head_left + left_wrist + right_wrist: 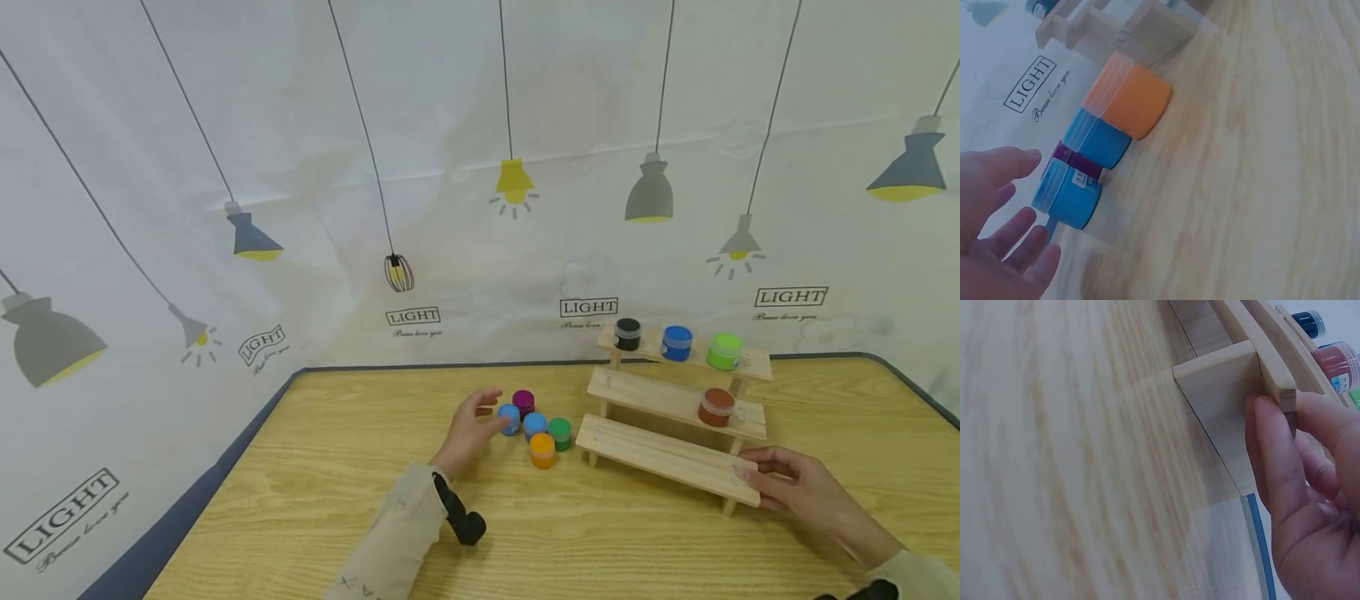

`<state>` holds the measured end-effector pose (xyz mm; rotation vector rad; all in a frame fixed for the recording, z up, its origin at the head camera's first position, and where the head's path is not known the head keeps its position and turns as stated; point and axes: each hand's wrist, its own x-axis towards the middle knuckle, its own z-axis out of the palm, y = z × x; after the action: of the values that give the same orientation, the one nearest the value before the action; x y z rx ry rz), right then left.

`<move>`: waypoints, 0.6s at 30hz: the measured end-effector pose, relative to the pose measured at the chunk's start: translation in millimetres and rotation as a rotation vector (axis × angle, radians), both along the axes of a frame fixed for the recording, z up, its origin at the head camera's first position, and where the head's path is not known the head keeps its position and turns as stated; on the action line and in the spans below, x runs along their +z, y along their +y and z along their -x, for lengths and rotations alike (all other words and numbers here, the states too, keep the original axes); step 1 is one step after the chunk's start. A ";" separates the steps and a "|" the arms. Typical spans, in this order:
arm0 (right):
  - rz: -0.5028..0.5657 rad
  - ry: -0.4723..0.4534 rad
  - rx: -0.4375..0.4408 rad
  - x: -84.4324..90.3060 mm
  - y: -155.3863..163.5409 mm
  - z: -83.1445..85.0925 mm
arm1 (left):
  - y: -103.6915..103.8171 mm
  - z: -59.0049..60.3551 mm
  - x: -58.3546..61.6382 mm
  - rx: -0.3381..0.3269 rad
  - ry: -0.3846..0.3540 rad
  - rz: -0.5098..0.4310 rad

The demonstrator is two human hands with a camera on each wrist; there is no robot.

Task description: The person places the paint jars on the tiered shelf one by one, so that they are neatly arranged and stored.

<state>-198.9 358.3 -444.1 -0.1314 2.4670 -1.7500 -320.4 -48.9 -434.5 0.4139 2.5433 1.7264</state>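
My left hand (489,410) hovers open on the wooden table, its fingers spread around a small blue paint jar (508,419) without gripping it. That jar sits in a cluster with a purple jar (523,402), a light blue jar (535,425), a green jar (559,433) and an orange jar (542,450). In the left wrist view my left hand (1019,200) lies just left of the blue jar (1069,197). My right hand (753,475) pinches the right end of the lowest step of a three-step wooden rack (660,450). My thumb (1275,444) presses on that step's end (1280,394).
The rack's top step carries a black jar (627,334), a blue jar (677,342) and a lime green jar (724,351). A brown jar (716,407) stands on the middle step. A lamp-printed backdrop (480,208) closes the table's far and left sides.
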 end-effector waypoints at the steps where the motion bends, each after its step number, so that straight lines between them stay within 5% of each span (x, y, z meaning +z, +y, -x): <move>1: -0.001 0.000 -0.002 0.1 -0.3 0.0 | 0.3 1.0 -0.2 -0.003 -0.013 -0.002; 18: -0.031 -0.018 -0.011 4.4 -2.7 -1.3 | 4.3 9.8 -7.4 -0.021 -0.070 0.005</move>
<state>-197.5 355.7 -439.7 -0.0992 2.4851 -1.7086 -330.3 -44.6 -441.8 0.3714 2.4853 1.6964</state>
